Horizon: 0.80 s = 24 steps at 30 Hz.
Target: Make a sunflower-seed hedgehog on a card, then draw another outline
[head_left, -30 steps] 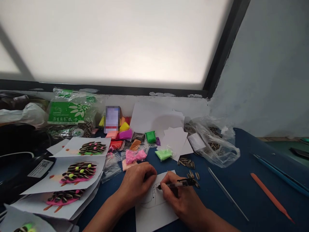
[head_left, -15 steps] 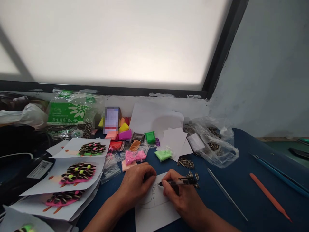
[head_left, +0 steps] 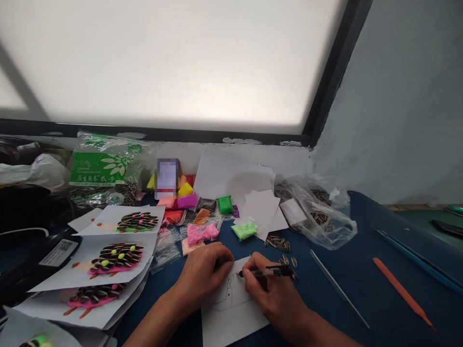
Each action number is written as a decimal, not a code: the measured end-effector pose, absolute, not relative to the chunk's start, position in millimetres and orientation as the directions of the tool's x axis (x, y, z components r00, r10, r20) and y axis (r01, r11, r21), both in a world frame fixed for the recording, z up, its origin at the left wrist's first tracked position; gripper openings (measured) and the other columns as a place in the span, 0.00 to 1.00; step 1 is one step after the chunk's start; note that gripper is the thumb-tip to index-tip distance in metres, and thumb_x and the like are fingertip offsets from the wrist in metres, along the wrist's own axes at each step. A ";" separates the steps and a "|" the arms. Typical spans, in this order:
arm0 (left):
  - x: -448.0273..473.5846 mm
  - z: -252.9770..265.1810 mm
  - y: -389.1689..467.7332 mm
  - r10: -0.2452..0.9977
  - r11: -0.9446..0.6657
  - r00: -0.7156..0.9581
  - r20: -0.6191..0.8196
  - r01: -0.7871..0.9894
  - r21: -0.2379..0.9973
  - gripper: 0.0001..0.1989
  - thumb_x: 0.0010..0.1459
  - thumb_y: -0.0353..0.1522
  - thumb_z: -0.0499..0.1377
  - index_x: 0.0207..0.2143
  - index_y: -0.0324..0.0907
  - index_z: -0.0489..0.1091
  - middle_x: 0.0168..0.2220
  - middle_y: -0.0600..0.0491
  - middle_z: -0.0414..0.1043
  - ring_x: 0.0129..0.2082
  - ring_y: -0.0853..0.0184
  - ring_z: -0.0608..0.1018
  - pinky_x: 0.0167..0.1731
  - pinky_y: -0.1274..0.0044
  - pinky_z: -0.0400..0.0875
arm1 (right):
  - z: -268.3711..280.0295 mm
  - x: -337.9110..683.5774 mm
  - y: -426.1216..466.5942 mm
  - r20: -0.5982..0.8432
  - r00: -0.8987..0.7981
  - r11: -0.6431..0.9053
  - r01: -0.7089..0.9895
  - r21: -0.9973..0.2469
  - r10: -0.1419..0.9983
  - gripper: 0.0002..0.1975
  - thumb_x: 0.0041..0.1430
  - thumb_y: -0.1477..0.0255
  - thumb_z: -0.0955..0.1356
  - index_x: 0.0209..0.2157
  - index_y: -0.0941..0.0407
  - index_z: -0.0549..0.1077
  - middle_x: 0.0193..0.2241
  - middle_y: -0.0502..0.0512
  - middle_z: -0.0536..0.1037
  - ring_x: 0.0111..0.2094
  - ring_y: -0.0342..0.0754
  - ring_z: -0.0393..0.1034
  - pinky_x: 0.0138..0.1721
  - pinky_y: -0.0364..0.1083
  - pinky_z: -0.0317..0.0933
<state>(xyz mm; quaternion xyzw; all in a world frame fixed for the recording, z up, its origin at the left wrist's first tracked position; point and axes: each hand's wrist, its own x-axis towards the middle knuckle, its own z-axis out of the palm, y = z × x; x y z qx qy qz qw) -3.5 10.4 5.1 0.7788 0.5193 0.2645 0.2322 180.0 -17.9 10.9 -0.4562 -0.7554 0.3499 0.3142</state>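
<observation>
A sheet of white paper (head_left: 235,325) lies at the front of the blue table, with a thin dark line drawing on it. My right hand (head_left: 273,294) is closed around a black pen (head_left: 267,272), whose tip meets the paper near its upper edge. On the paper's left side rests my left hand (head_left: 204,270), fingers curled and thumb pressed on the sheet beside the drawing; its fingertips are partly hidden. Just beyond the right hand lie several sunflower seeds (head_left: 278,243). A light green clay packet (head_left: 244,231) and a pink clay packet (head_left: 201,233) sit beyond the paper.
Finished seed-and-clay hedgehog pictures (head_left: 119,258) are stacked at left. Behind them stands a green seed bag (head_left: 96,168). Blank paper pieces (head_left: 262,207) and a clear bag of seeds (head_left: 321,221) lie at the back. To the right are a metal rod (head_left: 340,289) and an orange clay tool (head_left: 403,293).
The pen has stayed in my right hand at nearly the same spot, with a little more line by its tip. My left hand has not visibly moved; the view shifted slightly.
</observation>
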 end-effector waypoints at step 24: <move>-3.3 8.2 8.9 0.930 -0.353 0.332 0.157 0.695 0.626 0.07 0.54 0.28 0.56 0.29 0.43 0.75 0.25 0.56 0.71 0.25 0.70 0.71 0.25 0.79 0.58 | 11.6 182.6 -16.4 0.142 -0.355 0.307 0.468 -0.829 0.924 0.09 0.63 0.69 0.59 0.29 0.55 0.63 0.21 0.46 0.64 0.22 0.42 0.61 0.24 0.42 0.54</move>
